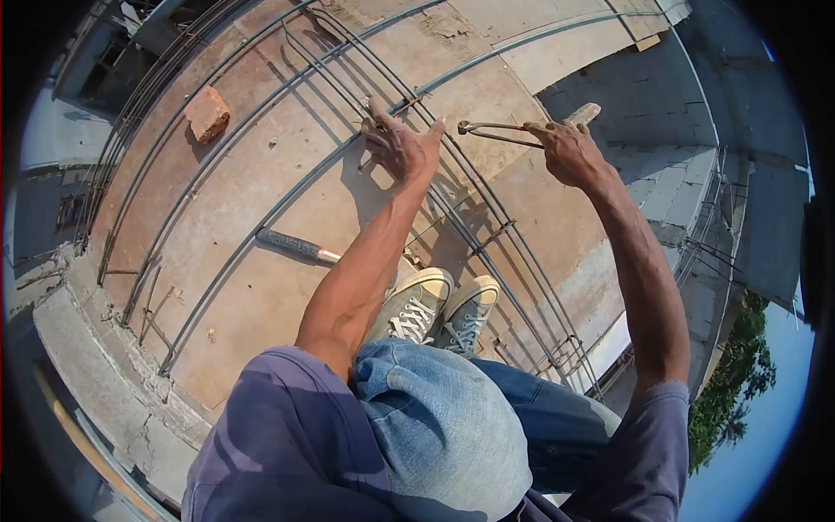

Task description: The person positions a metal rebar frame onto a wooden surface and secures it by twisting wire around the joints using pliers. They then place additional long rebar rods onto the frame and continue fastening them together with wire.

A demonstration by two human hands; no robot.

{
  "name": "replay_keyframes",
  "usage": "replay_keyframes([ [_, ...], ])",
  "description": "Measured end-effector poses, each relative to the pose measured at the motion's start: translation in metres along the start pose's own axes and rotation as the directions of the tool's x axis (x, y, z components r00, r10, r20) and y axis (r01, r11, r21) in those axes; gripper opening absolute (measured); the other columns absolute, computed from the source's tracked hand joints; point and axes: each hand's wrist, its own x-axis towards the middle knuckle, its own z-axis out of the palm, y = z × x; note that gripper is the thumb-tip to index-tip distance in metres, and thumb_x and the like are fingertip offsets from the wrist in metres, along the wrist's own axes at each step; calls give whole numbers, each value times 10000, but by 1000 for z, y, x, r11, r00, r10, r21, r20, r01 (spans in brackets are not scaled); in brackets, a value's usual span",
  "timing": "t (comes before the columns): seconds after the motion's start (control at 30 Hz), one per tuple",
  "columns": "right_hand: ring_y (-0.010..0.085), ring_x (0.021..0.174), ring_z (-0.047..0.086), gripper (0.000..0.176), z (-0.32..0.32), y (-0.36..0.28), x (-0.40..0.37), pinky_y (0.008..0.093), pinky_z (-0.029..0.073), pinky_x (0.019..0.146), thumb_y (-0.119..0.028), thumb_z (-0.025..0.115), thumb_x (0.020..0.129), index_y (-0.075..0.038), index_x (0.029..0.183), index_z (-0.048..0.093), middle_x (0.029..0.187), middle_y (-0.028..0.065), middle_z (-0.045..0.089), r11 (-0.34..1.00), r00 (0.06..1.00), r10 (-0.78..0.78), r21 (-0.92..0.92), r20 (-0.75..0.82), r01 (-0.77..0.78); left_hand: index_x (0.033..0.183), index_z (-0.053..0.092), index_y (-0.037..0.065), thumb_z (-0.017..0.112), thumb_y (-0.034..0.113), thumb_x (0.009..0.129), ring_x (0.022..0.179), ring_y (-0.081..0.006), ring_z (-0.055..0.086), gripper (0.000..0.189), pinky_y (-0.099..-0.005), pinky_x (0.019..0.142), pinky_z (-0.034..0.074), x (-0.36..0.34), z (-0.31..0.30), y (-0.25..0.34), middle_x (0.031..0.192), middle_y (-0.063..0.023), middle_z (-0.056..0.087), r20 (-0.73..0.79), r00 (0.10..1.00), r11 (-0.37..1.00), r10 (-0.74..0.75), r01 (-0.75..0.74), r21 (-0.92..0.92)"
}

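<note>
My left hand point(402, 146) lies over the steel reinforcing bars near a crossing. Its thumb is spread towards one long bar, and its other fingers are bent at the bars on the far side. My right hand point(570, 150) is closed around the handles of metal pincers point(500, 132). Their jaws point left and sit a short way from my left thumb. Paired long bars point(487, 233) run diagonally below both hands, crossed by curved bars point(296, 187). Beside my left forearm lies a tool with a black grip point(296, 246); my arm hides part of it.
A broken red brick point(207, 114) sits among the bars on the brown sheet decking point(261, 304). My shoes point(422, 304) stand close to the paired bars. Rough concrete point(104, 357) edges the left side. A drop beside a grey block wall point(639, 100) opens at right.
</note>
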Motion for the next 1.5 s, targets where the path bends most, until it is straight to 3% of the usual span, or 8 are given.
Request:
replay_keyframes([
  [0.33, 313, 1212, 517, 650, -16, 15, 100, 589, 317, 1085, 64, 423, 816, -213, 1402, 479, 1222, 109, 605, 991, 988, -126, -21, 85, 128, 989, 661, 26, 515, 390, 961, 1188, -420, 356, 394, -606, 966, 256, 24, 3, -29, 1245, -254, 416, -55, 956, 950, 287, -277, 144],
  [0.6, 278, 1291, 490, 582, -17, 12, 120, 634, 303, 1109, 39, 296, 960, -247, 1447, 437, 1404, 85, 529, 982, 963, -163, -56, 215, 179, 887, 639, 27, 504, 366, 980, 1180, -388, 364, 376, -603, 942, 262, 31, 15, -44, 1247, -200, 437, -200, 891, 911, 408, -411, 29],
  [0.7, 294, 1190, 532, 683, -14, 18, 129, 582, 335, 1081, 96, 376, 819, -217, 1419, 465, 1182, 105, 608, 975, 961, -222, 26, 164, 221, 861, 620, 37, 515, 362, 975, 1163, -381, 370, 359, -591, 926, 266, 32, 13, -45, 1237, -195, 447, -214, 884, 908, 415, -419, 26],
  [0.93, 275, 1158, 586, 399, -14, 32, 169, 407, 499, 970, -119, 485, 991, -171, 1386, 508, 1266, 121, 620, 942, 896, -336, 127, 291, 312, 837, 599, 51, 510, 362, 973, 1136, -368, 373, 351, -541, 866, 281, 31, 13, -44, 1227, -182, 446, -212, 890, 914, 403, -404, 40],
  [1.03, 271, 828, 671, 276, -15, 29, 173, 420, 536, 751, -187, 540, 977, -83, 1211, 642, 966, 155, 703, 882, 876, -459, 194, 150, 429, 842, 605, 49, 513, 358, 971, 1138, -367, 373, 347, -550, 884, 281, 30, 15, -44, 1222, -179, 444, -223, 890, 916, 398, -399, 43],
  [1.23, 217, 472, 510, 312, -16, 17, 161, 427, 412, 502, -279, 613, 957, 6, 884, 718, 574, 133, 613, 876, 881, -453, 252, 136, 411, 853, 610, 39, 503, 354, 977, 1127, -372, 385, 355, -567, 916, 284, 30, 12, -42, 1215, -180, 444, -209, 891, 913, 403, -406, 32],
  [1.33, 309, 681, 632, 244, -19, 3, 135, 404, 492, 627, -191, 530, 958, -84, 1079, 713, 802, 172, 657, 963, 903, -229, 217, 363, 157, 859, 612, 41, 496, 354, 983, 1124, -373, 389, 356, -565, 916, 288, 28, 12, -42, 1213, -186, 444, -215, 885, 910, 414, -409, 70],
  [1.5, 405, 608, 588, 383, 27, -24, 78, 469, 457, 584, -218, 477, 1008, 58, 776, 608, 682, 251, 594, 900, 988, -134, 428, 83, 86, 875, 619, 47, 491, 365, 988, 1123, -381, 391, 362, -569, 914, 292, 27, 11, -41, 1205, -209, 437, -178, 896, 913, 408, -404, 60],
])
